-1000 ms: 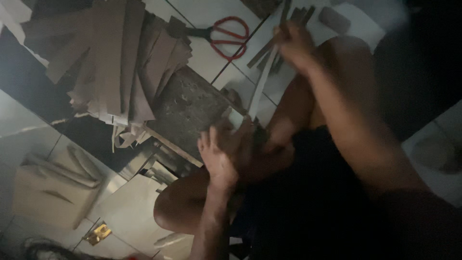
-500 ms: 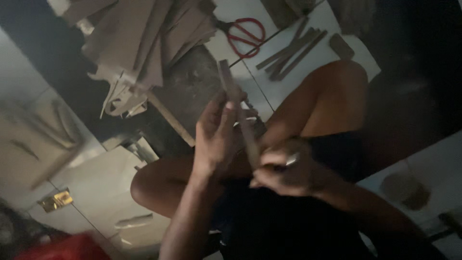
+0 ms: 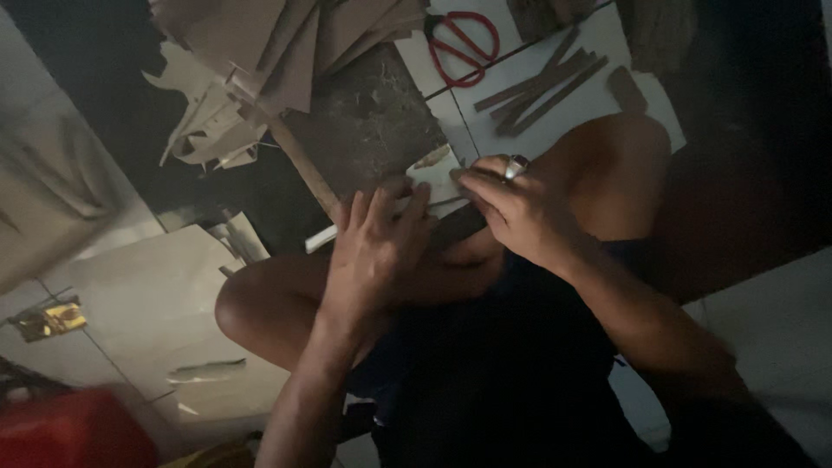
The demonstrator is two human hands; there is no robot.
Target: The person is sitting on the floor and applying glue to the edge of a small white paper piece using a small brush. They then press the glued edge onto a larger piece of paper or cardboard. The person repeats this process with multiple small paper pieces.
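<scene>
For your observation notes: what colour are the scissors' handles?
Red, in the head view: the scissors lie on the floor beyond both hands.

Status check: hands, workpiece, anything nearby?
Left hand and right hand pressing a thin pale strip over the lap. Red-handled scissors and dark cardboard strips beyond, apart.

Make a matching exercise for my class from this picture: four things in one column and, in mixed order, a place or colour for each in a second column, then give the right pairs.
Things:
1. scissors
2. ring
3. dark strips
4. box

Places or colours:
A. red, at the lower left corner
B. on a finger of the right hand
C. red handles, on the floor at the top
D. a loose bundle on the white tile, right of the scissors

Pairs: 1-C, 2-B, 3-D, 4-A
</scene>
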